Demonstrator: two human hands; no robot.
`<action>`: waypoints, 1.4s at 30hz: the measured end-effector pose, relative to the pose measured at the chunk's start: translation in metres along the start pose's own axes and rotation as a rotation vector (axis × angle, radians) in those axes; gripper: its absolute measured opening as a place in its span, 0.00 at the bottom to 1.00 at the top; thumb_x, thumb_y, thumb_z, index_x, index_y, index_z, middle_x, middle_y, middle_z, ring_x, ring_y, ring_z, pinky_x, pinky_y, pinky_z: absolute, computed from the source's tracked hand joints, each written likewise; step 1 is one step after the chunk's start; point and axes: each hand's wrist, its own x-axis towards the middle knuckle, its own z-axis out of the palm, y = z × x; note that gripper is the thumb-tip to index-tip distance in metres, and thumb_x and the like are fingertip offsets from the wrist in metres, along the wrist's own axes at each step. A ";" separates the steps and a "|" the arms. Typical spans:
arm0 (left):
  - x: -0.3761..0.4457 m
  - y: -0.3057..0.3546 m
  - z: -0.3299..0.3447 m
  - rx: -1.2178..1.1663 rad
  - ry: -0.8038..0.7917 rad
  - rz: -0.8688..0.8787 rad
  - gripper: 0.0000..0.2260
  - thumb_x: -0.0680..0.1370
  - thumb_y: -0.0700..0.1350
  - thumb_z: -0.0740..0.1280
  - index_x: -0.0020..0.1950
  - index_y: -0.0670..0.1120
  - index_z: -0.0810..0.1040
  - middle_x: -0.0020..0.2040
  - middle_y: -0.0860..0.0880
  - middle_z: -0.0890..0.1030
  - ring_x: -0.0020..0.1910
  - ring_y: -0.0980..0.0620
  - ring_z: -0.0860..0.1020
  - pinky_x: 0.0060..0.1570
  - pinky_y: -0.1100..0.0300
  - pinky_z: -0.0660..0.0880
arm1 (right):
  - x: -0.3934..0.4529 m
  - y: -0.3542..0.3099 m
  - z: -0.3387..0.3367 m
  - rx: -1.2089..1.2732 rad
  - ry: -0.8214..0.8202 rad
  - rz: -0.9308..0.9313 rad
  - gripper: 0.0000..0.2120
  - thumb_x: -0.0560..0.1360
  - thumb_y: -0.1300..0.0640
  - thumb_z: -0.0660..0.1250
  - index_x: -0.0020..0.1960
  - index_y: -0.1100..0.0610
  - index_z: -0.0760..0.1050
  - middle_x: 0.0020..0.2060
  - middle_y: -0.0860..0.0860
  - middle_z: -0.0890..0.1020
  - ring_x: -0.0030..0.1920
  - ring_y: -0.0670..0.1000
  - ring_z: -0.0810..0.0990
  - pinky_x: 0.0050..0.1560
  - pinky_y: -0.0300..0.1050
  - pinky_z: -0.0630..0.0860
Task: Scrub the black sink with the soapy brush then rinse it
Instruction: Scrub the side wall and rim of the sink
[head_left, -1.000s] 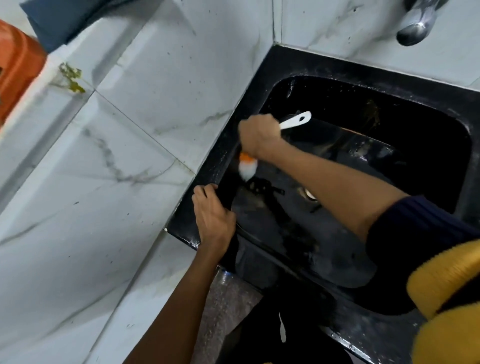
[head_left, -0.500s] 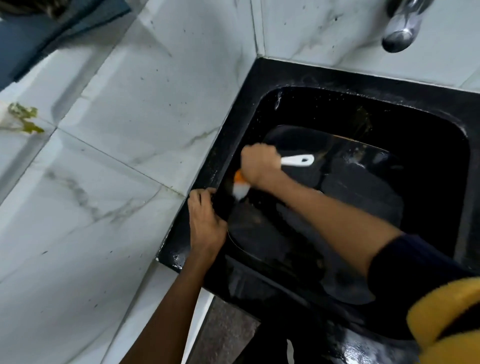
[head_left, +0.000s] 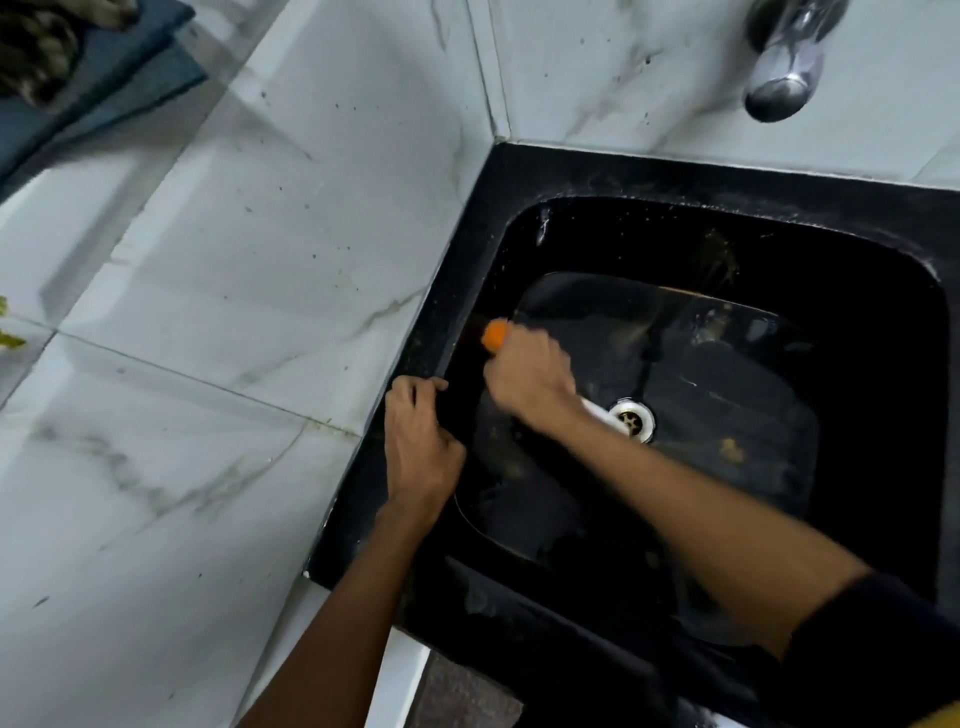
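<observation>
While gripping brush (head_left: 493, 335) w/ right hand (head_left: 530, 376), fingers curled round handle, reaching in from lower right across basin of black sink (head_left: 571, 166). Orange brush head pokes out past knuckles, up & left of hand, against sink's inner left wall; bristles not visible. White handle end sticks out behind wrist, toward drain (head_left: 632, 420), just right of hand & wrist. Can't tell if soapy: blurred.

Left hand (head_left: 421, 447) just left of right hand, resting on sink's left rim, fingers bent over edge toward basin, thumb side toward basin, holding nothing else. Hands near each other, not touching. Both forearms bare; dark sleeve (head_left: 878, 649) at right arm's upper end, lower right corner.

Left of left hand: white marble-look counter (head_left: 182, 441), gray veins, dark specks. Basin floor beyond right hand glossy, w/ brownish bits near drain. Further, above sink's back rim: metal tap spout (head_left: 779, 78) over tiled wall. Far upper left: blue folded cloth (head_left: 104, 88), sth dark & patterned on top.
</observation>
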 end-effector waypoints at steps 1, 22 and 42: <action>0.006 0.001 0.001 0.020 -0.007 0.027 0.24 0.63 0.27 0.63 0.58 0.39 0.76 0.54 0.41 0.71 0.55 0.41 0.72 0.53 0.46 0.75 | 0.024 -0.001 -0.013 0.016 0.065 0.041 0.12 0.74 0.57 0.62 0.54 0.62 0.77 0.54 0.61 0.81 0.55 0.62 0.79 0.51 0.49 0.75; 0.037 -0.012 0.008 -0.292 0.193 0.073 0.15 0.79 0.31 0.60 0.63 0.39 0.79 0.55 0.44 0.76 0.54 0.53 0.76 0.57 0.68 0.72 | 0.018 -0.011 0.082 0.513 0.125 0.206 0.09 0.79 0.59 0.57 0.52 0.59 0.75 0.47 0.61 0.80 0.47 0.64 0.79 0.43 0.53 0.74; 0.038 -0.008 0.011 -0.301 0.128 0.022 0.20 0.77 0.29 0.61 0.65 0.42 0.79 0.55 0.47 0.71 0.49 0.50 0.75 0.53 0.63 0.75 | -0.012 0.019 0.090 0.177 -0.163 0.195 0.11 0.76 0.62 0.58 0.54 0.63 0.76 0.53 0.61 0.79 0.54 0.63 0.79 0.49 0.51 0.75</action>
